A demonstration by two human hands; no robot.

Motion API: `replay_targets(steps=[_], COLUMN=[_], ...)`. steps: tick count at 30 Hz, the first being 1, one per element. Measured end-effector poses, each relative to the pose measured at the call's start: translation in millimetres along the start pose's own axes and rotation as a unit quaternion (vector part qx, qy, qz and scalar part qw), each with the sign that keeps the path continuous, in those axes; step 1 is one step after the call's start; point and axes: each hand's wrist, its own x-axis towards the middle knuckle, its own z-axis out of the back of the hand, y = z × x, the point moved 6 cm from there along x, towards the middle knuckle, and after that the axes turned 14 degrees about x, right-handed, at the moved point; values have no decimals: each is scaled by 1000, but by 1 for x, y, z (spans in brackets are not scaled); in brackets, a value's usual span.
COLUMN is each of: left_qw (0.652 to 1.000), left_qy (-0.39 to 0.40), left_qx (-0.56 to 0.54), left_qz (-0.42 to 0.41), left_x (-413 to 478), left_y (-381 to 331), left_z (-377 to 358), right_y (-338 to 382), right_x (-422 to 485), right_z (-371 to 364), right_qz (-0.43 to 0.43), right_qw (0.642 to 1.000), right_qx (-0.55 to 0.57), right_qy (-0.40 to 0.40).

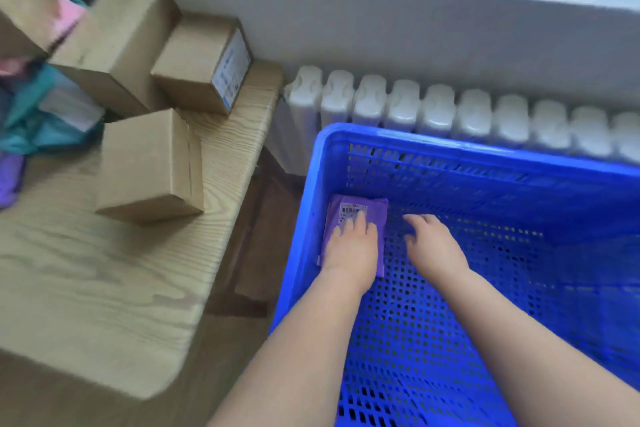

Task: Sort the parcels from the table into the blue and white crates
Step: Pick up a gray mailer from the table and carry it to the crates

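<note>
Left hand (351, 246) presses purple parcel (377, 218), its long axis pointing away.

The table (104, 288) is left of the crate (323, 156), with boxes (149, 166) on it. The radiator (440, 114) is behind the crate. In the crate's far left corner lies a flat parcel (377, 218), under the left hand (351, 246).

Four cardboard boxes (149, 163), one blue crate (415, 139), one purple parcel (374, 215) inside, two hands (351, 246)
</note>
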Motion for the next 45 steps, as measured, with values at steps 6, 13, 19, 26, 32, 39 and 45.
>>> replay_targets(steps=[6, 13, 19, 26, 32, 39, 45], left_qw=[985, 959, 947, 938, 931, 907, 884], left_qy=[-164, -256, -225, -221, -196, -187, -229], left_qx=[-50, -41, -70, -62, -110, -218, -253], left_qz=[11, 111, 216, 261, 289, 309, 318], left_x=[-65, -144, -206, -308, -369, -391, -368], left_y=[26, 122, 223, 361, 462, 552, 608], left_z=[89, 123, 113, 69, 36, 13, 34], right_y=[64, 170, 266, 401, 487, 551, 604], right_x=[-46, -85, -123, -175, -208, -208, -162], right_z=[64, 76, 45, -54, -134, -186, -204], right_qz=[39, 122, 194, 231, 218, 196, 172], right_qw=[996, 989, 979, 972, 970, 974, 975], right_qx=[55, 62, 35, 44, 97, 95, 125], right_qy=[-60, -60, -41, -17, 38, 61, 66])
